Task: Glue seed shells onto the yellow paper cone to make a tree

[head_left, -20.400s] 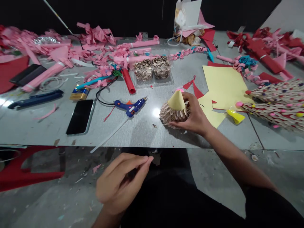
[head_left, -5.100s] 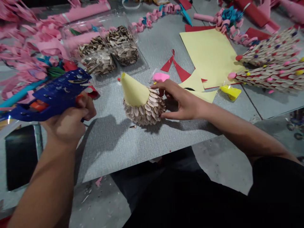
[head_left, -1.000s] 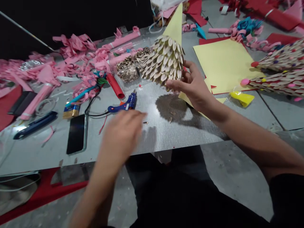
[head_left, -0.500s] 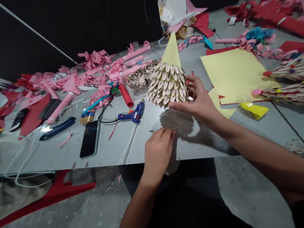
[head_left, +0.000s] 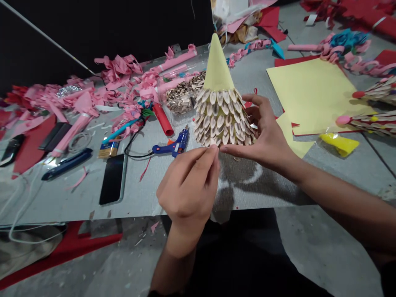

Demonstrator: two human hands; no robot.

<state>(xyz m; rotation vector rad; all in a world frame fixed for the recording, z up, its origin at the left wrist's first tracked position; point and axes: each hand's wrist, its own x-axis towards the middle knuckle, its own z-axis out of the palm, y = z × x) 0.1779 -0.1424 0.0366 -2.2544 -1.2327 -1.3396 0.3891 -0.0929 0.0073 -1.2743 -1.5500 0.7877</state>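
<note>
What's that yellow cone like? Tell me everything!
The cone looks like pale yellow paper, bare at its pointed top. Overlapping cream, dark-streaked flakes cover its lower part. It's held point up, apparently above the table. The right hand grips it low down; the left hand, pinched, is at its bottom edge, maybe touching.

Right hand [head_left: 267,136]: I hold the cone [head_left: 221,115] by its right side.
Left hand [head_left: 190,181]: pinched at its near edge.
Glue gun [head_left: 177,146]: left.
</note>
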